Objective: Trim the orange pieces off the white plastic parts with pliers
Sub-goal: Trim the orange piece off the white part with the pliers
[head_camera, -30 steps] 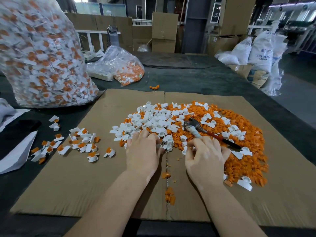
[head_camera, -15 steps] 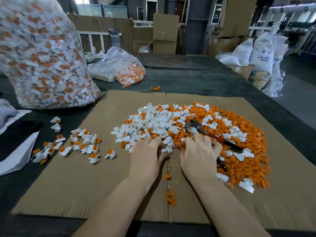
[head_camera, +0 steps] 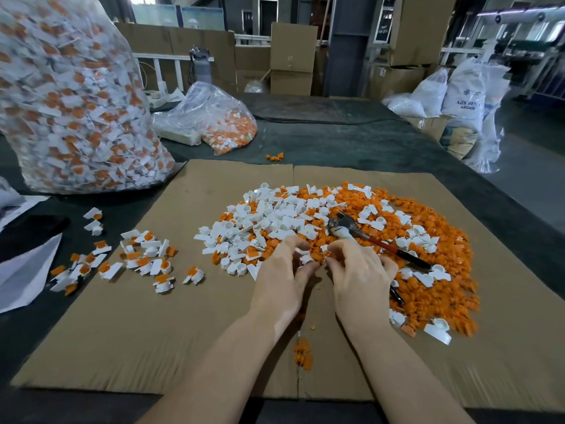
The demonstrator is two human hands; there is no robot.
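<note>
You're at a dark worktable (head_camera: 351, 142) in a warehouse with stacked boxes (head_camera: 293, 56) and white sacks (head_camera: 464, 90) behind it, and a flattened sheet of cardboard (head_camera: 171, 316) covers the near part of the table. From your head camera, a mixed heap lies on the cardboard straight ahead: white parts (head_camera: 269, 218) mostly on its left half, orange pieces (head_camera: 440, 289) spread across the right. Your left hand (head_camera: 282, 283) and right hand (head_camera: 359, 280) sit close together at the heap's near edge, fingers curled into it; the left pinches a small white part (head_camera: 305, 259), and you cannot tell whether the right holds anything. The pliers (head_camera: 360, 234) lie on the heap just beyond your right hand, red handle angled off to the right, with neither hand on them. Untrimmed parts (head_camera: 143, 255) are scattered to the left, partly on the cardboard. A big clear bag (head_camera: 70, 96) of more parts stands at far left, with a smaller bag (head_camera: 214, 117) beside it
</note>
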